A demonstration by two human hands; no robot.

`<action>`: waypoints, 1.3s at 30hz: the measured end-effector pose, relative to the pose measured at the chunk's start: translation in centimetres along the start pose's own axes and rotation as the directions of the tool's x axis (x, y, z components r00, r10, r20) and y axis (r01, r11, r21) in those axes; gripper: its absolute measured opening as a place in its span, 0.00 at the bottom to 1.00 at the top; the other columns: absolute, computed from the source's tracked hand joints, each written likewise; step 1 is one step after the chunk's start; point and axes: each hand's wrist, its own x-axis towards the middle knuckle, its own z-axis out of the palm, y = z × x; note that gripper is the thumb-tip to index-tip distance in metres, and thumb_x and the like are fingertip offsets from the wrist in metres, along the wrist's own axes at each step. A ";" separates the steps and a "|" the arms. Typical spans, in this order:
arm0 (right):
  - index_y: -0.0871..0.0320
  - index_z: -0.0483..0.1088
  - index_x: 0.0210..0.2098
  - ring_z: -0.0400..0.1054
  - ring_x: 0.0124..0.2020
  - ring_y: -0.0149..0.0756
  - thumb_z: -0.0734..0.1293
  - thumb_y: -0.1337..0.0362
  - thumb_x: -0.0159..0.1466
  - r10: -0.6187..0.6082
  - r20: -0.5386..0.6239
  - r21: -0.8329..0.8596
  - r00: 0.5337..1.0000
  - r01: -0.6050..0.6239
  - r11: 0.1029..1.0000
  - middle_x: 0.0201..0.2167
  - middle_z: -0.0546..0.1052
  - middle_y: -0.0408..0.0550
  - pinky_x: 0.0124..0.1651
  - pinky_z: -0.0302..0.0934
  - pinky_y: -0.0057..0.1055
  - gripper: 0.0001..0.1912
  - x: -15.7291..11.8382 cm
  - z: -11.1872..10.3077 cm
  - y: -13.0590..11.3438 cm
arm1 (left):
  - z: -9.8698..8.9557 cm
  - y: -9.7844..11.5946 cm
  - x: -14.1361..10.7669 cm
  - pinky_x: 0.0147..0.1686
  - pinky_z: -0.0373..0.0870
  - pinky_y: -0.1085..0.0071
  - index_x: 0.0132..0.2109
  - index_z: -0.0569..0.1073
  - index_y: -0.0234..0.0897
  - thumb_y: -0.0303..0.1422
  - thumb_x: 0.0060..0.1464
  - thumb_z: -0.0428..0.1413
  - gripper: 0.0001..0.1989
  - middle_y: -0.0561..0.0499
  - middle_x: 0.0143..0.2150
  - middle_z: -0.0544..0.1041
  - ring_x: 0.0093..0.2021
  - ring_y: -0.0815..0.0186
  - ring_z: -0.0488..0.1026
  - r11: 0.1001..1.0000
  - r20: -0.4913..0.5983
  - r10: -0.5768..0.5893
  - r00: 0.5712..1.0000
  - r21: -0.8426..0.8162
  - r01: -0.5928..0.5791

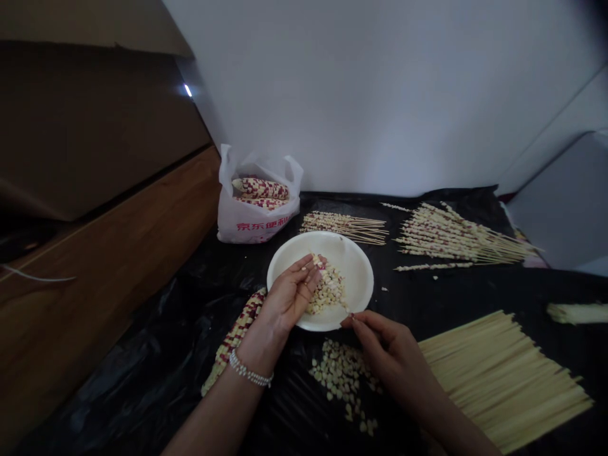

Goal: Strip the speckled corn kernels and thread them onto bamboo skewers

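My left hand (295,290), with a beaded bracelet at its wrist, is turned palm up over a white bowl (361,272). Pale and dark red corn kernels (319,261) lie in its curled fingers. Inside the bowl is a heap of loose kernels (327,291). At the bowl's near right rim, my right hand (387,342) has thumb and forefinger pinched together. A small pale bit shows at those fingertips, too small to name. Below the bowl, between my forearms, lies a pile of pale kernels (342,373) on black plastic sheeting (166,373).
A speckled corn cob (237,335) lies left of my left forearm. Behind the bowl stands a white plastic bag (256,227) of cobs. Sticks threaded with kernels (332,223) lie behind it, with a larger bundle (441,237) farther right. Bare flat sticks (503,380) lie at right.
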 end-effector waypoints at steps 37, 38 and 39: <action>0.59 0.73 0.28 0.62 0.25 0.33 0.58 0.57 0.68 -0.008 0.141 -0.089 0.990 0.021 0.996 0.23 0.73 0.45 0.29 0.53 0.30 0.19 -0.3 0.5 0.1 | 0.5 2.0 -0.5 0.28 0.74 0.82 0.38 0.76 0.29 0.26 0.64 0.49 0.11 0.49 0.29 0.79 0.28 0.74 0.76 0.959 -0.111 0.249 0.962 -0.110 -0.261; 0.59 0.72 0.27 0.64 0.26 0.33 0.58 0.57 0.67 -0.010 0.139 -0.083 0.990 0.022 0.996 0.25 0.75 0.46 0.29 0.54 0.30 0.19 -0.3 0.5 0.0 | 0.5 1.9 -0.5 0.28 0.74 0.82 0.38 0.76 0.29 0.25 0.64 0.49 0.11 0.49 0.29 0.79 0.27 0.74 0.76 0.959 -0.102 0.249 0.963 -0.110 -0.260; 0.59 0.72 0.27 0.65 0.27 0.34 0.58 0.57 0.67 -0.012 0.137 -0.075 0.991 0.022 0.997 0.26 0.76 0.46 0.30 0.54 0.30 0.19 -0.3 0.5 0.0 | 0.5 1.8 -0.5 0.28 0.73 0.82 0.38 0.76 0.28 0.25 0.63 0.49 0.11 0.50 0.28 0.78 0.26 0.75 0.75 0.961 -0.092 0.241 0.966 -0.115 -0.250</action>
